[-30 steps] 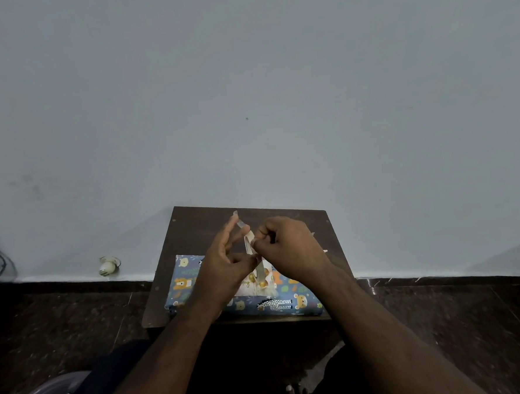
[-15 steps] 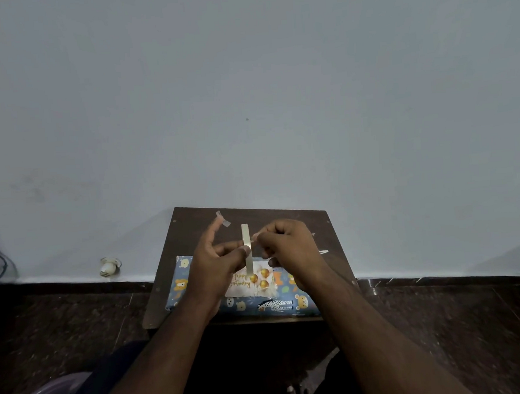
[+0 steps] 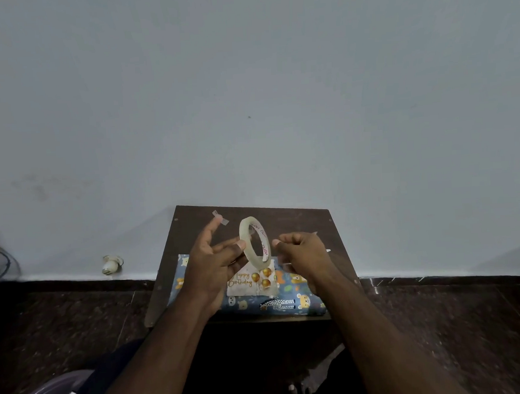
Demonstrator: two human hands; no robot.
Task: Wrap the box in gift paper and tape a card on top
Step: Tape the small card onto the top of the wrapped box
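Dark brown table (image 3: 287, 218) is standing on dark stone floor (image 3: 443, 322), far edge against the wall. Wrapped box (image 3: 289, 303) is lying on its near half, card (image 3: 246, 284) resting on top.

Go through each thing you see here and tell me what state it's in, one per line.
Box: wrapped, lying flat on the table.
Card: lying on top of the box.
Tape roll: held upright by the left hand.
Tape piece: stuck to a left fingertip.
Right hand: fingers curled, pinching near the roll.
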